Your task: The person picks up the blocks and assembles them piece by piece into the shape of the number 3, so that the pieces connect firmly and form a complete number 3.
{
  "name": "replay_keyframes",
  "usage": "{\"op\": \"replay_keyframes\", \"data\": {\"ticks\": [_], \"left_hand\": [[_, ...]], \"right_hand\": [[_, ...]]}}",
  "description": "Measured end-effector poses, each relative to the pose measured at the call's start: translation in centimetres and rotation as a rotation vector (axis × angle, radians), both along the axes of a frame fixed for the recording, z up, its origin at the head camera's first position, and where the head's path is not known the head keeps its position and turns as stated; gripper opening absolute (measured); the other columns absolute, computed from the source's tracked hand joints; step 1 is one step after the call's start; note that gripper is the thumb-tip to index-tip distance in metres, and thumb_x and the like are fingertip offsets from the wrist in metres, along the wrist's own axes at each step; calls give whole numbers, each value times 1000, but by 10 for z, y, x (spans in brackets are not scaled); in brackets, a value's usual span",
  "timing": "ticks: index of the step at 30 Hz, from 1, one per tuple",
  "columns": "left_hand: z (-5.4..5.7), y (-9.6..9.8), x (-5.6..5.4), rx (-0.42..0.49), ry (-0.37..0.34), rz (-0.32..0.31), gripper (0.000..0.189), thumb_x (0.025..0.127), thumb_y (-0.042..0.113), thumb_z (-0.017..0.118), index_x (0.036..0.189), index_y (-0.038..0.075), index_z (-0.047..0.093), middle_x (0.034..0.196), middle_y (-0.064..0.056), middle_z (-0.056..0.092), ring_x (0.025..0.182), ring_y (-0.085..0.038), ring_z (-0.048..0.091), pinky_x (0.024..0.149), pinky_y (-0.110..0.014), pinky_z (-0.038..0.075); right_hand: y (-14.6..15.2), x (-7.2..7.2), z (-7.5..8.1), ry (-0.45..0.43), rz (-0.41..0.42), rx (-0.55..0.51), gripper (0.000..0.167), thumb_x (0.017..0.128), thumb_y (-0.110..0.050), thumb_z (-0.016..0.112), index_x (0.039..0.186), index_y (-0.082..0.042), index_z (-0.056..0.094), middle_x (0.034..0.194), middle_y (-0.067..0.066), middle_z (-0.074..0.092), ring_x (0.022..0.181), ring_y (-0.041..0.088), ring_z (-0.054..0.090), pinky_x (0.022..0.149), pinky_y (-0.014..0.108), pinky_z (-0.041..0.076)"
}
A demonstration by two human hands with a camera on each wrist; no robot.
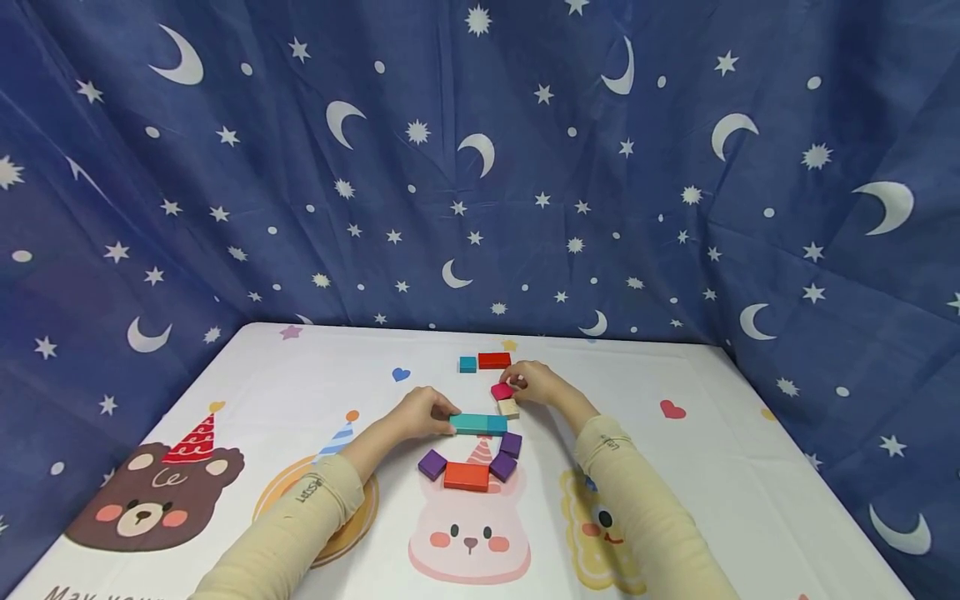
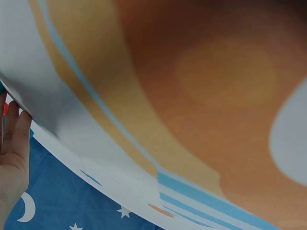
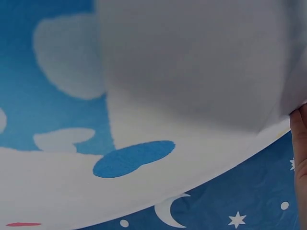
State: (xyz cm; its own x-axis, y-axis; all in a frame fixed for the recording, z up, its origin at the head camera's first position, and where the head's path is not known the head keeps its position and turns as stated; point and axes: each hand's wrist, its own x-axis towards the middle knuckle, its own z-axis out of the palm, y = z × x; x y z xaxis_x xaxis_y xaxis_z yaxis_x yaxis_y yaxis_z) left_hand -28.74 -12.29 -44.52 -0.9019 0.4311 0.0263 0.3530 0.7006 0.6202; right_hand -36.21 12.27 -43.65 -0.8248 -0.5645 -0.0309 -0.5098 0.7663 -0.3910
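Observation:
In the head view, my left hand point(image 1: 422, 413) has its thumb and fingertips at the left end of a long teal block point(image 1: 471, 424), pinching it. A short blue block point(image 1: 497, 425) lines up against the teal block's right end. My right hand point(image 1: 537, 383) pinches a small pink block point(image 1: 501, 391) between thumb and forefinger. Just below the pink block lies a plain wooden block point(image 1: 508, 408). The left wrist view catches part of the left hand point(image 2: 15, 148) at its left edge; the right wrist view shows only a sliver of the right hand point(image 3: 300, 158).
Nearer me, a purple block point(image 1: 432, 465), an orange-red block point(image 1: 467, 477) and two more purple blocks point(image 1: 502, 467) form a curve. Farther back, a small blue cube point(image 1: 468, 364) sits beside a red block point(image 1: 494, 360). A printed white cloth point(image 1: 690, 467) covers the table; a starry blue curtain point(image 1: 525, 250) hangs behind.

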Motion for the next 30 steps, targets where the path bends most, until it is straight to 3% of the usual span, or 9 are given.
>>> {"op": "replay_keyframes", "data": {"ticks": [6, 10, 21, 30], "left_hand": [[-1, 0, 0, 0, -9, 8, 25, 75, 12, 78, 99, 7, 74, 95, -6, 74, 90, -16, 65, 86, -35, 52], [-1, -1, 0, -1, -6, 4, 25, 75, 12, 78, 99, 7, 74, 95, -6, 74, 90, -16, 65, 86, -34, 52], [-3, -1, 1, 0, -26, 10, 25, 75, 12, 78, 99, 8, 74, 95, -5, 74, 89, -15, 65, 86, -34, 51], [3, 2, 1, -1, -40, 17, 25, 76, 13, 78, 101, 7, 73, 96, -5, 73, 90, -15, 63, 88, -36, 50]], "right_hand": [[0, 0, -2, 0, 3, -3, 30, 80, -1, 70, 109, -6, 66, 96, 9, 64, 80, 16, 54, 79, 30, 50], [0, 1, -2, -36, -23, -12, 35, 81, 0, 69, 115, -5, 63, 101, 11, 64, 86, 19, 59, 86, 33, 51], [2, 4, -6, -83, -44, -36, 35, 81, 4, 67, 115, -2, 61, 107, 13, 63, 97, 25, 61, 94, 37, 50], [6, 3, -6, -73, -49, -71, 36, 81, 4, 68, 116, 1, 60, 114, 17, 63, 105, 29, 62, 95, 37, 49]]}}
